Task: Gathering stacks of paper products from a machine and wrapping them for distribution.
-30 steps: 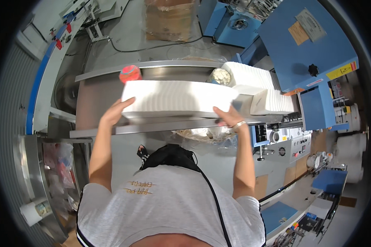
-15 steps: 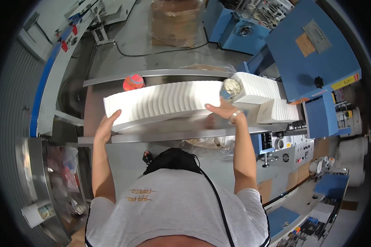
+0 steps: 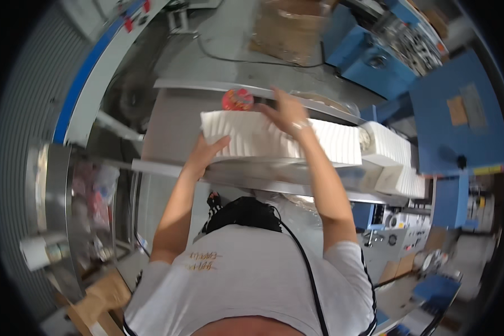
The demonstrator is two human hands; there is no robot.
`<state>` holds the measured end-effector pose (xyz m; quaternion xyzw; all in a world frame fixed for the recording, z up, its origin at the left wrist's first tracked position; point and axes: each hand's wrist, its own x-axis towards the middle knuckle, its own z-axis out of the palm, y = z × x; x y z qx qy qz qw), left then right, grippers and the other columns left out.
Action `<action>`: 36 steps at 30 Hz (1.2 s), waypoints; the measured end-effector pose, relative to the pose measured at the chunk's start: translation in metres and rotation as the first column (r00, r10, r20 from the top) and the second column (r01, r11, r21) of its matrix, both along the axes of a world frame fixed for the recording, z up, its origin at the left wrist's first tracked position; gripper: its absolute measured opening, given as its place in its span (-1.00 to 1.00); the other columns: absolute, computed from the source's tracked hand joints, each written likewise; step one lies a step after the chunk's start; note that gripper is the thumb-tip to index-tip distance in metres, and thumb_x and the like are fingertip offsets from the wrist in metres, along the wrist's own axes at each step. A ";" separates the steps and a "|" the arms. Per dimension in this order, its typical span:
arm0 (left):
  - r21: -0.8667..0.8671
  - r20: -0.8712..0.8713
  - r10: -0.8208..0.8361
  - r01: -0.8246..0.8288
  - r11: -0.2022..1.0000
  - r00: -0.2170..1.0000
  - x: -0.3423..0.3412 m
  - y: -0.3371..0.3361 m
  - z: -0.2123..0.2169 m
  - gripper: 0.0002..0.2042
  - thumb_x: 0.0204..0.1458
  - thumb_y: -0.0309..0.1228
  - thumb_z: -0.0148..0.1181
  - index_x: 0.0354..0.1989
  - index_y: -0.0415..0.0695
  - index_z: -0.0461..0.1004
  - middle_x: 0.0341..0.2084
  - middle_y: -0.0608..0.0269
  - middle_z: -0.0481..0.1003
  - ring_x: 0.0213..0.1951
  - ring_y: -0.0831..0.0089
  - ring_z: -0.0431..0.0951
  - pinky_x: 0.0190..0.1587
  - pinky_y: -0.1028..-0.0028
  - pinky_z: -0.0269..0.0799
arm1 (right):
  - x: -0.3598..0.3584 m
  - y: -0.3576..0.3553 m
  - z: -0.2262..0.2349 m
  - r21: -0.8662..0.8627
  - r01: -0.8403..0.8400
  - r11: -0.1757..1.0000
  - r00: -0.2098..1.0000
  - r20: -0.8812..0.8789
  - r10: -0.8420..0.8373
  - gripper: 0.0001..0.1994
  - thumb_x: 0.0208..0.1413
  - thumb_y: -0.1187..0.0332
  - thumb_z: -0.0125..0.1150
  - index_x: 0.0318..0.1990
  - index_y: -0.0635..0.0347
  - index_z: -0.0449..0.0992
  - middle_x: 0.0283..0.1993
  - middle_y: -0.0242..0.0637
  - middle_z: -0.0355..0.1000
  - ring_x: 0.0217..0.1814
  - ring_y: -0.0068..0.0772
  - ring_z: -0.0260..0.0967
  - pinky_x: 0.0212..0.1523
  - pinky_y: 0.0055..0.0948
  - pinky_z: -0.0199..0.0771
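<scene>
A long row of white stacked pieces (image 3: 336, 143) is seen lying lengthwise along a shallow metal trough (image 3: 171, 120), between its far and near rims. The row's left end is held by the left hand (image 3: 203, 157), which is clamped there with the thumb laid over the near face; the other fingers are mostly hidden. The right hand (image 3: 288, 116) is held over the middle part of the row, blurred, with thumb and fingers apart and pointed toward the far rim; whether the row is touched by it cannot be told. A pale band (image 3: 301, 125) is worn on the right wrist. Just behind the row, left of the right hand, a red round item (image 3: 238, 99) with a patterned top is placed near the far rim. At the row's right end a pale round item (image 3: 365, 138) is partly covered, and beside it two shorter white stacks are set, a far one (image 3: 390, 144) and a near one (image 3: 402, 182). Farther right, a blue machine (image 3: 459, 106) is seen. Beyond the trough, a cardboard box (image 3: 285, 31) wrapped in clear film is placed on the grey floor (image 3: 229, 73), where a dark cable (image 3: 246, 59) is laid.
</scene>
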<state>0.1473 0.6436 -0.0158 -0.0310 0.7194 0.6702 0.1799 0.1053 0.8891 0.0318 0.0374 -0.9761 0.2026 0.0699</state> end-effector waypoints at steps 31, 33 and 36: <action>0.020 0.024 -0.062 0.061 0.998 0.998 0.001 -0.022 -0.007 -0.30 0.03 -0.15 0.20 0.25 -0.32 0.10 0.19 0.11 0.22 0.24 0.31 0.13 0.26 0.38 -0.08 | 0.196 0.249 -0.047 0.064 0.824 0.563 0.566 -0.082 -0.820 -0.31 -0.25 0.06 0.22 0.13 0.12 0.30 0.08 0.03 0.27 0.12 0.08 0.26 0.14 -0.14 0.23; 0.010 0.030 -0.040 0.040 0.999 0.999 0.002 -0.026 -0.012 -0.30 0.03 -0.14 0.21 0.24 -0.33 0.11 0.19 0.10 0.22 0.24 0.31 0.14 0.25 0.38 -0.05 | 0.193 0.259 -0.057 0.238 0.809 0.537 0.567 -0.077 -0.820 -0.48 -0.10 0.10 0.15 0.04 0.12 0.36 0.09 0.01 0.27 0.12 0.06 0.25 0.16 -0.12 0.19; 0.051 0.073 -0.027 0.023 0.998 0.997 0.001 -0.027 -0.018 -0.30 0.01 -0.21 0.25 0.23 -0.36 0.10 0.17 0.07 0.24 0.21 0.30 0.18 0.25 0.41 -0.04 | 0.187 0.250 -0.042 0.234 0.736 0.635 0.675 -0.191 -0.713 -0.68 0.00 0.23 0.12 -0.07 0.10 0.43 0.00 -0.07 0.37 0.06 0.01 0.31 0.02 -0.13 0.32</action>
